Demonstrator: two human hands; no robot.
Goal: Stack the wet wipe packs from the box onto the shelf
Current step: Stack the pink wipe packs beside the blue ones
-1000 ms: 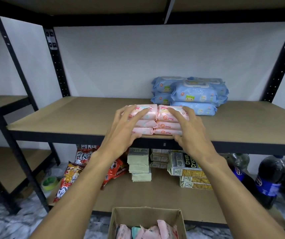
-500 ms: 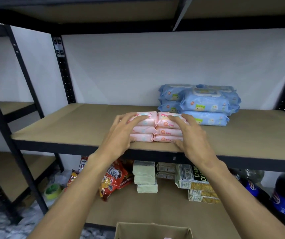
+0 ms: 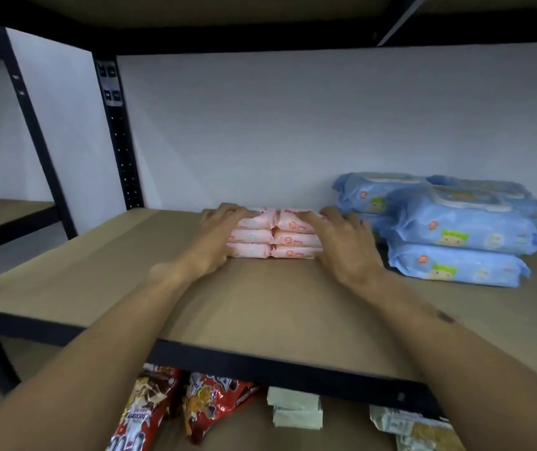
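Here the left hand (image 3: pixel 216 237) and right hand (image 3: pixel 347 245) cup the pink packs (image 3: pixel 275 237), fingers bent over the top, and an uneven squeeze could buckle the twin stacks.

We face a plain white wall (image 3: pixel 293 125) behind a black metal rack (image 3: pixel 260 361). Its perforated post (image 3: pixel 121 141) stands upright at the back left. The shelf (image 3: pixel 277 304) is a brown board. An upper board (image 3: pixel 195 11) hangs overhead, crossed by a slanted brace (image 3: pixel 403 21). A second rack (image 3: pixel 34 125) stands to our left, and a lower board (image 3: pixel 342 434) shows below.
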